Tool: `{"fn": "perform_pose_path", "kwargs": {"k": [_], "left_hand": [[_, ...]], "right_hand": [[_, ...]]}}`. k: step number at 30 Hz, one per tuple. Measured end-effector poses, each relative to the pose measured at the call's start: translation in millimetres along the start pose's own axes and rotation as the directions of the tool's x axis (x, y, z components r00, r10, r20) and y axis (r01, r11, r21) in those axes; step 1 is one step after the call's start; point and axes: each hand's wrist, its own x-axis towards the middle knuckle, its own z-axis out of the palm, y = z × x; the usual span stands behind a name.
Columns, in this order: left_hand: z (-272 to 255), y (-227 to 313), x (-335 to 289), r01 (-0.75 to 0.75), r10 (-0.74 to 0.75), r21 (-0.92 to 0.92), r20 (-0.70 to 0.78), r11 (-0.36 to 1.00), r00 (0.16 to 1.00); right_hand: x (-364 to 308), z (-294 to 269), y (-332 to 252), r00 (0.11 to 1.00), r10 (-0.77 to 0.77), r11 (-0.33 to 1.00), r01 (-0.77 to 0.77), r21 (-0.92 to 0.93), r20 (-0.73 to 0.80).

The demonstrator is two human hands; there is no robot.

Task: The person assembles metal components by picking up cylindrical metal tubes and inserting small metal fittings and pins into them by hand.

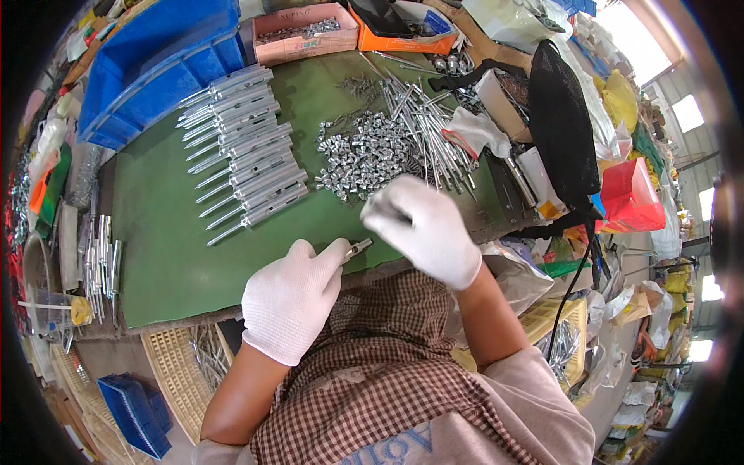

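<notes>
My left hand (288, 304), in a white knit glove, is closed around a slotted silver metal tube (357, 249), whose end sticks out past the thumb and forefinger near the mat's front edge. My right hand (428, 232), also gloved, hovers to the right of the tube, apart from it. Its fingers are curled together, and what they pinch, if anything, is too small to make out. Just beyond it lies a heap of small shiny metal fittings (364, 159). Thin metal rods (430, 132) are strewn beside that heap. Farther left, several silver tubes with pointed rods (252, 167) lie in a stacked row.
A green mat (178, 287) covers the table. Behind it stand a blue bin (163, 70), a pink box (306, 35) of small parts and an orange box (403, 27). Black mesh cloth (562, 124) hangs at right. Loose tubes (101, 260) lie at left, above a yellow basket (174, 372).
</notes>
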Motion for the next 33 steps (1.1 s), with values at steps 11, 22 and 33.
{"fn": "perform_pose_path", "kwargs": {"k": [11, 22, 33], "left_hand": [[-2, 1, 0, -0.008, 0.008, -0.024, 0.014, 1.000, 1.000], [1, 2, -1, -0.012, 0.011, -0.043, -0.024, 0.999, 1.000], [-1, 4, 0, 0.017, -0.016, -0.015, 0.026, 1.000, 1.000]], "right_hand": [[-28, 18, -8, 0.999, -0.038, 0.997, 0.036, -0.070, -0.024], [-26, 10, 1, 0.992, -0.016, 0.994, 0.002, -0.114, -0.123], [-5, 0, 4, 0.961, -0.147, 0.802, 0.254, -0.540, 0.233]]}}
